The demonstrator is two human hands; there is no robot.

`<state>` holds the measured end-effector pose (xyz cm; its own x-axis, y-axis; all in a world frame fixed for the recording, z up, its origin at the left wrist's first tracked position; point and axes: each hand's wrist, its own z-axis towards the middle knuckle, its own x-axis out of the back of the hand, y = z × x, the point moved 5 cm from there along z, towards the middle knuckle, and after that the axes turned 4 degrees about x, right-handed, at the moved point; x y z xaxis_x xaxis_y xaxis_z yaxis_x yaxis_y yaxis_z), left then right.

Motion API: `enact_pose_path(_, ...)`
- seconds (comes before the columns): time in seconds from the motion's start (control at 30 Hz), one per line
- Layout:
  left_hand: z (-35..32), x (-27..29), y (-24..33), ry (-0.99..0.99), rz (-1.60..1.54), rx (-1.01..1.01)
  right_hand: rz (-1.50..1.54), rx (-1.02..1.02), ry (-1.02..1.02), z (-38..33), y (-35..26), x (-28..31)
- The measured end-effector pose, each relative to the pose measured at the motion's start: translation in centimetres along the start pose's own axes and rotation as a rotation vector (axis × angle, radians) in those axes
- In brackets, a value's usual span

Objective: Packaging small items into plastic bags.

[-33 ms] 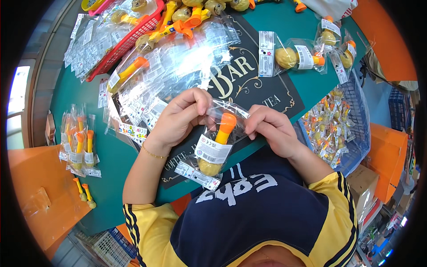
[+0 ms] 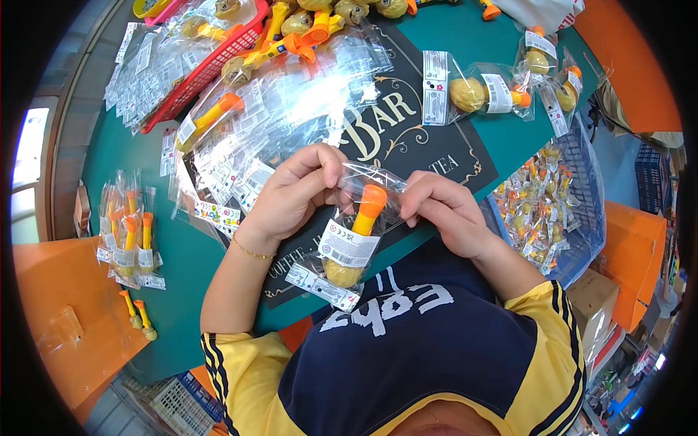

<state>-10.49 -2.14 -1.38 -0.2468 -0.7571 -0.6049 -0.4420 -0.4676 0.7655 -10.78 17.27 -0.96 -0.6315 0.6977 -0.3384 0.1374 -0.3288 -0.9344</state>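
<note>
Before the navy shirt (image 2: pixel 407 363), a clear bag (image 2: pixel 347 245) holds a yellow toy (image 2: pixel 362 224); fingers of the left hand (image 2: pixel 299 185) and right hand (image 2: pixel 445 212) pinch its far edge. Past it, flat bags (image 2: pixel 309 109) overlap a black mat (image 2: pixel 454 142); farther, a red basket (image 2: pixel 209 74) stands.

Black mat (image 2: pixel 454 134): cream lettering, partly covered. Over mat's near edge, clear bag (image 2: pixel 345 272): white label (image 2: pixel 349 245) with barcode, small symbols; white strip (image 2: pixel 323 288), print too fine. Nearer than mat, dark shirt (image 2: pixel 407 356): large white lettering. Right of mat, bagged toy (image 2: pixel 467 95): printed label (image 2: pixel 498 94).
</note>
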Motion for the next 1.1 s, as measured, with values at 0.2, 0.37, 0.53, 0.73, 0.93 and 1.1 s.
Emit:
enact_pose_path(0.2,-0.1,0.1,0.2,0.007,-0.034,0.033,-0.438,0.19,-0.1,0.4,-2.1,0.3)
enact_pose_path(0.37,0.1,-0.5,0.7,0.038,-0.115,0.025,-0.502,0.174,-0.088,0.3,-2.9,0.4)
enact_pose_path(0.53,-0.2,-0.4,0.2,0.161,0.075,0.034,-0.452,0.111,-0.091,0.3,-3.0,0.7)
enact_pose_path(0.73,-0.1,-0.3,0.3,0.21,0.071,-0.072,-0.899,0.377,0.16,0.6,-4.2,1.2)
enact_pose_path(0.93,-0.1,-0.9,1.1,0.404,0.167,-0.31,-1.387,0.459,-0.097,0.8,-2.5,-6.8)
enact_pose_path(1.1,-0.7,0.1,2.3,0.413,0.21,-0.325,-1.578,0.196,-0.133,4.4,-0.7,-4.3)
